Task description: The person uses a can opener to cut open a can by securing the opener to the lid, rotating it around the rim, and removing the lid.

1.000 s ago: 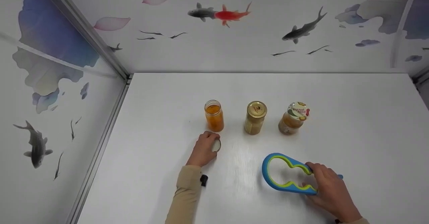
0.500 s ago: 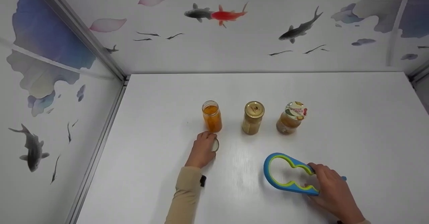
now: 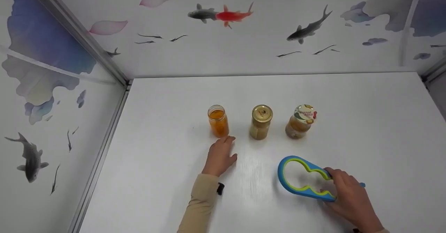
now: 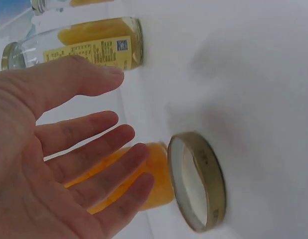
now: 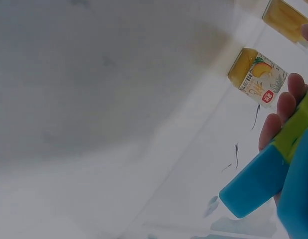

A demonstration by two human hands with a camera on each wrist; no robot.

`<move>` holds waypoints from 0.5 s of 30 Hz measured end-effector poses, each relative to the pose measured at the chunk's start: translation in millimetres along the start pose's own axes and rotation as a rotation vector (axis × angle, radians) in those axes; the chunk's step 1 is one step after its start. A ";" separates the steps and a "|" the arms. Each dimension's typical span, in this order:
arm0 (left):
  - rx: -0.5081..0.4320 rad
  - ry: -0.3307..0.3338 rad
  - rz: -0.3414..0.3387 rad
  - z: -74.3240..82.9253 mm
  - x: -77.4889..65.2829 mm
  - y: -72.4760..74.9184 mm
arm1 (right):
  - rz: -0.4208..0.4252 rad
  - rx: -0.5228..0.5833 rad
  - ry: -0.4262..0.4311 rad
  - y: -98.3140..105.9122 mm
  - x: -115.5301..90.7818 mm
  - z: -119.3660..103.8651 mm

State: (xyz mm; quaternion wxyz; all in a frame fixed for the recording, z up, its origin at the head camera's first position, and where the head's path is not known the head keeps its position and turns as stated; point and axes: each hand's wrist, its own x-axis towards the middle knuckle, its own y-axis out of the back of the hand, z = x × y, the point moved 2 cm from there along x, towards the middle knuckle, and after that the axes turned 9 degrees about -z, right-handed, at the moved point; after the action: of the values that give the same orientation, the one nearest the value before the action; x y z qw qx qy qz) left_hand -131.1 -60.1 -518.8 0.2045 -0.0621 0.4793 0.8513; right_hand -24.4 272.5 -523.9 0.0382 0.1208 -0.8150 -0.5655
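Fingers (image 4: 84,127) spread and thumb (image 4: 86,77) standing well apart from them, the left hand (image 3: 220,156) was poised just in front of an uncovered glass jar (image 3: 219,125) with orange contents; whether it touched the glass I could not tell. Beside that jar, a gold lid (image 4: 214,174) lay on the white tabletop (image 3: 156,139), pale inside facing up, just beyond the fingers. Over at the right, the right hand (image 3: 352,194) had its fingers (image 5: 285,106) curled round the handles of a blue jar opener (image 3: 306,192) lined in lime green, its rounded loop pointing away to the left. Level with the uncovered jar stood a gold-capped jar (image 3: 261,123) and, rightmost, a squatter jar (image 3: 298,128) under a fruit-printed lid (image 3: 305,114), all three upright and apart from one another. A tan sleeve (image 3: 202,198) ran back from the left wrist, and fish (image 3: 304,34) were painted on the pale wall (image 3: 226,55) behind.
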 end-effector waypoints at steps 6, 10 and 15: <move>-0.114 -0.045 0.088 7.1 7.7 -9.5 | 0.028 -0.009 -0.001 -1.5 -3.9 3.0; -0.233 -0.093 0.099 12.3 13.7 -10.6 | 0.058 -0.023 0.005 -1.0 -6.3 5.2; -0.324 -0.102 0.078 22.9 22.9 -8.5 | 0.048 -0.014 -0.010 0.8 -6.5 4.9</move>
State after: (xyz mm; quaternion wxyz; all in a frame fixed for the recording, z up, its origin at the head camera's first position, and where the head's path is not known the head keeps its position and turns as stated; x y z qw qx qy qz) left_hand -146.3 -30.3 -520.2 0.1828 -0.0321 0.3269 0.9267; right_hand -19.2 278.8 -524.4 0.0485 0.0983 -0.8138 -0.5707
